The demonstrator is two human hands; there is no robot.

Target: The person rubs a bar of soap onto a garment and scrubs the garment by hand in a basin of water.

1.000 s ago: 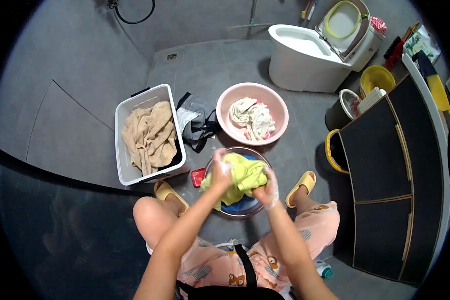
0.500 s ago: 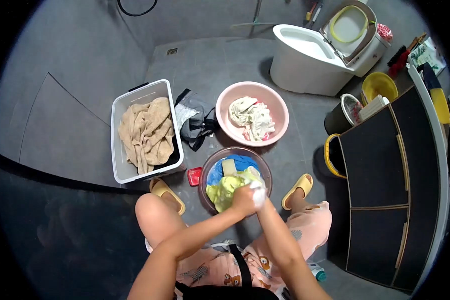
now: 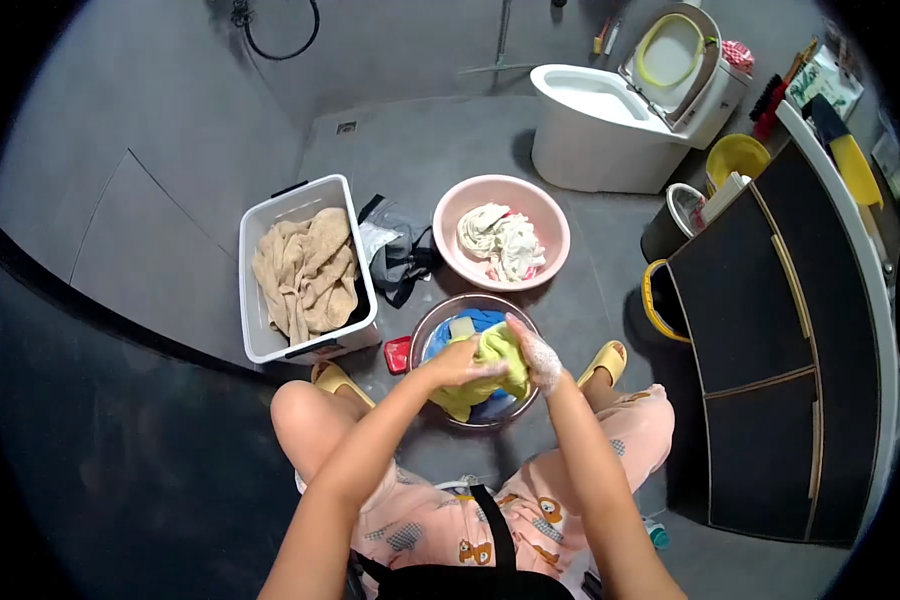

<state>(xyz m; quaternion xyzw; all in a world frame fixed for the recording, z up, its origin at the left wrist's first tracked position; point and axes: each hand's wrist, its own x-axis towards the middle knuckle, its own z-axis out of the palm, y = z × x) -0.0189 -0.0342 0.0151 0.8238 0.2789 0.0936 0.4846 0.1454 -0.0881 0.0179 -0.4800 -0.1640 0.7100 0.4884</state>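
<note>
A wet yellow-green cloth (image 3: 500,355) is held in both hands over a brown basin (image 3: 417,335) between my feet. My left hand (image 3: 455,363) grips its left side, fingers partly buried in the folds. Against the right edge, my right hand (image 3: 538,358) has white suds over its back and wrist, with its fingers along the fabric. A blue cloth (image 3: 484,319) lies in the basin beneath. A pale soap bar (image 3: 462,328) rests on that blue cloth, just beyond my left hand.
A pink basin (image 3: 450,205) with white clothing stands ahead. Left of it are a crumpled grey-black item (image 3: 398,255) and a white bin (image 3: 253,300) of beige towels. A red box (image 3: 397,354) sits by the brown basin. Toilet (image 3: 600,145) and dark cabinet (image 3: 750,310) are right.
My hands were close together, bunching the sudsy yellow-green cloth. Now they are farther apart, with the cloth opened out somewhat between them. The view has shifted slightly.
</note>
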